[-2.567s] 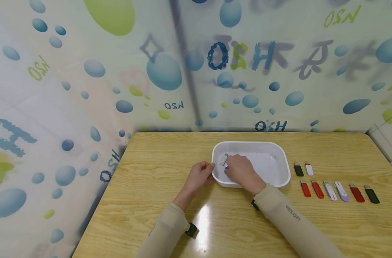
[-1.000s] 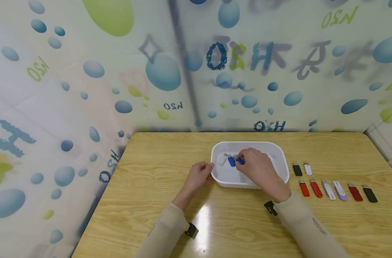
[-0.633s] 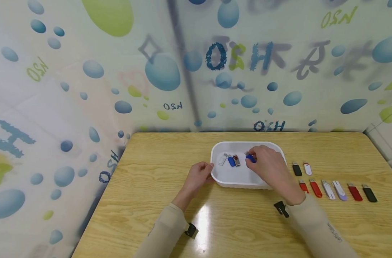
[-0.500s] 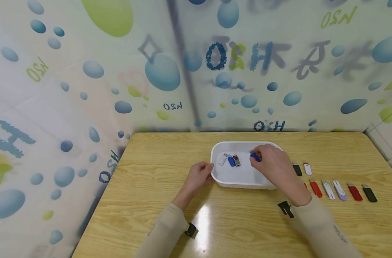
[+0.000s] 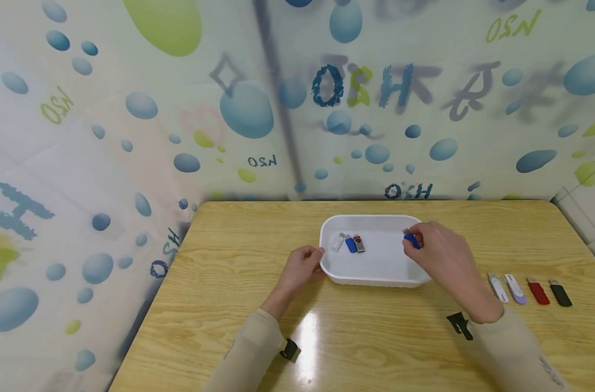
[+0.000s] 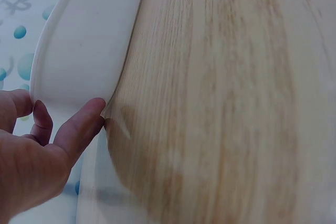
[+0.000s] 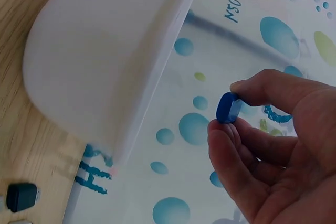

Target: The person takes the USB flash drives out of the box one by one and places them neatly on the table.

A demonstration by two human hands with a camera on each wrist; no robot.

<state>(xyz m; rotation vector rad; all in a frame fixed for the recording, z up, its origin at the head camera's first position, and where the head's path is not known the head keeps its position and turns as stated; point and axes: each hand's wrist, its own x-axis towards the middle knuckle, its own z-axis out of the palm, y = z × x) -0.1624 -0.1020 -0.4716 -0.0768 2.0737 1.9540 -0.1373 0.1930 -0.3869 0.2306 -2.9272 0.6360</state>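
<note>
Thumb and fingers of my right hand (image 5: 441,256) pinch a blue USB stick (image 5: 412,239) over the right end of a white plastic tub (image 5: 375,282). Its metal plug points up and left in the head view; the right wrist view shows the rounded end of its blue body (image 7: 227,107). My left hand (image 5: 301,269) holds the tub's left end, fingertips at the rim and, in the left wrist view, fingers (image 6: 86,121) low against the outer wall. Inside the tub lie a whitish USB stick (image 5: 337,243), another blue one (image 5: 351,245) and a silver one (image 5: 359,244).
Right of the tub, a row on the wooden table (image 5: 238,245) shows a white USB stick (image 5: 498,288), a white and lilac one (image 5: 515,289), a dark red one (image 5: 539,292) and a black one (image 5: 561,294). My right forearm hides others. A patterned curtain hangs behind.
My right hand picked the blue USB stick off the tub's left part and carried it right to the right end, uncovering the silver stick. The left hand has stayed in place.
</note>
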